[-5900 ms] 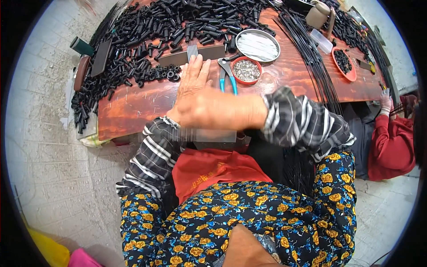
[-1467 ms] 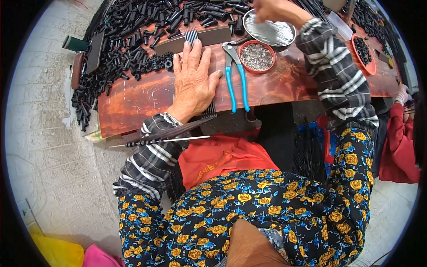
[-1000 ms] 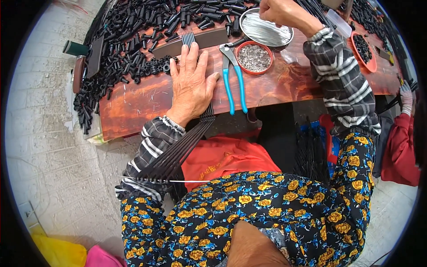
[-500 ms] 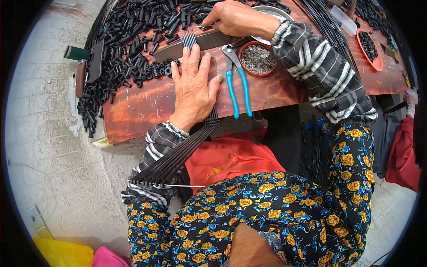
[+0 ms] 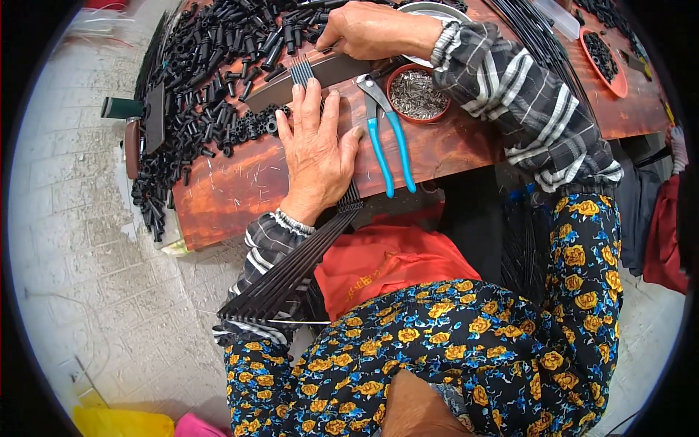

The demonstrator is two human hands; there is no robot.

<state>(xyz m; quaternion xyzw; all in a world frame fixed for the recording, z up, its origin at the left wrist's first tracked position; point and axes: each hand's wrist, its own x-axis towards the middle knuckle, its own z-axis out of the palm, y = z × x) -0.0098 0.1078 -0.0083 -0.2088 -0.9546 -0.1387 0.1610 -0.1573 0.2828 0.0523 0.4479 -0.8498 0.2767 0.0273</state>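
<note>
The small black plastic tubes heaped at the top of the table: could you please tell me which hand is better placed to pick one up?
Probably the right hand: it is already at the edge of the small black plastic tubes. The left hand lies flat, pressing down a bundle of thin black rods.

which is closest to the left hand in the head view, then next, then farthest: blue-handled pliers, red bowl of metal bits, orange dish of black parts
From the left hand, pressed flat on the rods:
1. Blue-handled pliers, just to its right on the table.
2. Red bowl of metal bits, beyond the pliers, up and right.
3. Orange dish of black parts, far right of the table.
</note>
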